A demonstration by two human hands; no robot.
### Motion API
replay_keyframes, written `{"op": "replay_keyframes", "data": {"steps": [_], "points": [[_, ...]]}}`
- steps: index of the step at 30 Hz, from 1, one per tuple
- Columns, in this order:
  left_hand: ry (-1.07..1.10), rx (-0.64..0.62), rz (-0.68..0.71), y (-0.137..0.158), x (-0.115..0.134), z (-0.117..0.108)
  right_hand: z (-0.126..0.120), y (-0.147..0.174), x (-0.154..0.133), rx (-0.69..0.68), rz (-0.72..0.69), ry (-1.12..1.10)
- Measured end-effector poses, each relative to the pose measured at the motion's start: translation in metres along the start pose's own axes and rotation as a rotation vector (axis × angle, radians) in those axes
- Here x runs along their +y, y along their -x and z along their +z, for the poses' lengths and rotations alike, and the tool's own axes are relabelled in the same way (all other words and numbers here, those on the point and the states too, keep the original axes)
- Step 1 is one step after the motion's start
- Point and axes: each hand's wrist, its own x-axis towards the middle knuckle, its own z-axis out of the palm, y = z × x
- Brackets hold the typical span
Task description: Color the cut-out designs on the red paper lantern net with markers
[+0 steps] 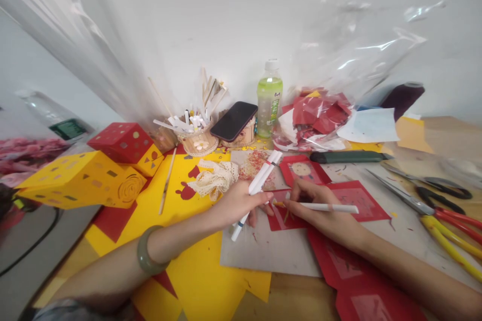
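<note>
Left hand (238,204): fingers closed around white markers (262,174). Right hand (322,221): fingers gripping one pen (341,207) — apparently colouring red paper (278,221), inward from near edge of grey board (263,256). Further strokes call for steady paper.

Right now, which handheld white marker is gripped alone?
The white marker in the right hand; the left hand holds the other markers bunched together.

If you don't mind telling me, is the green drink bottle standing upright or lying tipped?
Upright: the bottle stands with its white cap at the top, beside the phone.
</note>
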Motion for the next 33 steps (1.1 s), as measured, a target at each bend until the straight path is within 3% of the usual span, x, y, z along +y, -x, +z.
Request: {"op": "replay_keyframes", "data": {"steps": [33], "points": [[-0.033,0.006,-0.004,-0.0042,-0.0062,-0.0005,0.0002,0.0016,0.0016,-0.042,-0.042,-0.044]]}}
